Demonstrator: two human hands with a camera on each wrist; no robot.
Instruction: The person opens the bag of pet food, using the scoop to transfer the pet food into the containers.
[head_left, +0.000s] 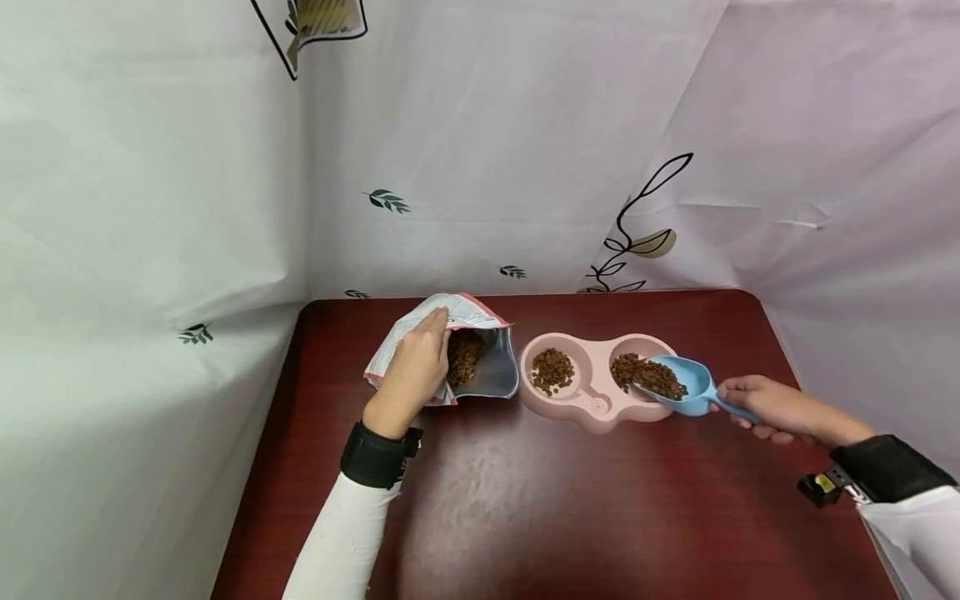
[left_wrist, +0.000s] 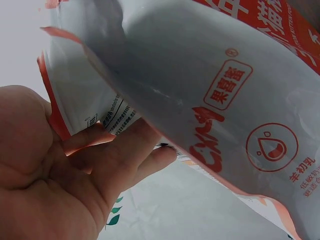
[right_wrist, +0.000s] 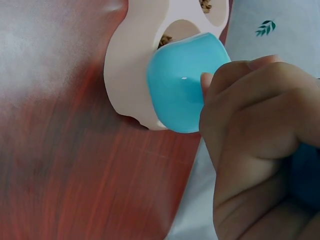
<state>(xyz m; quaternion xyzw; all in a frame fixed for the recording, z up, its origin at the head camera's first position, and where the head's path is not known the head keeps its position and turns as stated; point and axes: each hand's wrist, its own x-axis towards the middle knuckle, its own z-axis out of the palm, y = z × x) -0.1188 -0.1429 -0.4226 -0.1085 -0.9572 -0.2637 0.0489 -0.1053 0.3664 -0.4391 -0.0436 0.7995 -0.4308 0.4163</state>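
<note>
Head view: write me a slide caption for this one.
Right hand holds a blue scoop of brown kibble over a pink double bowl; left hand touches an open bag.

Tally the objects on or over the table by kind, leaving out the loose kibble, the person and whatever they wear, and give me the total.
Cat food bag: 1
Pink double pet bowl: 1
Blue scoop: 1
Total: 3
</note>
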